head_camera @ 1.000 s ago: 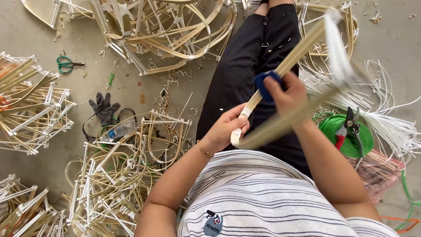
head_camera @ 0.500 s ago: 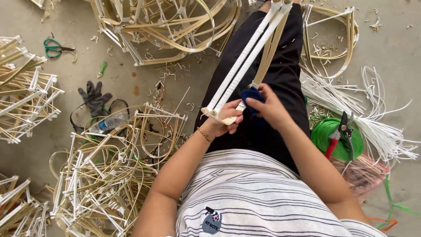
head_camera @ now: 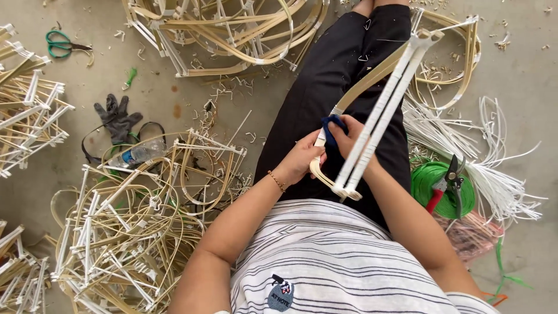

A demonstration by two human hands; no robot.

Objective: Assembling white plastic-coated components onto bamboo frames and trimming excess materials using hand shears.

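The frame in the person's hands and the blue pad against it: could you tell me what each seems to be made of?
The frame looks like split bamboo or rattan: pale tan, matte strips, bound with white bands. The blue pad under the right hand looks like soft cloth, creased and dull; the left hand steadies the frame.

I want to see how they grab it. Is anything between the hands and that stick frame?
Only a blue cloth, held against the bamboo frame by the right hand. The left hand grips the frame bare, over the lap.

striped white shirt (head_camera: 349,261), black trousers (head_camera: 337,87), perhaps beaded bracelet (head_camera: 276,181)
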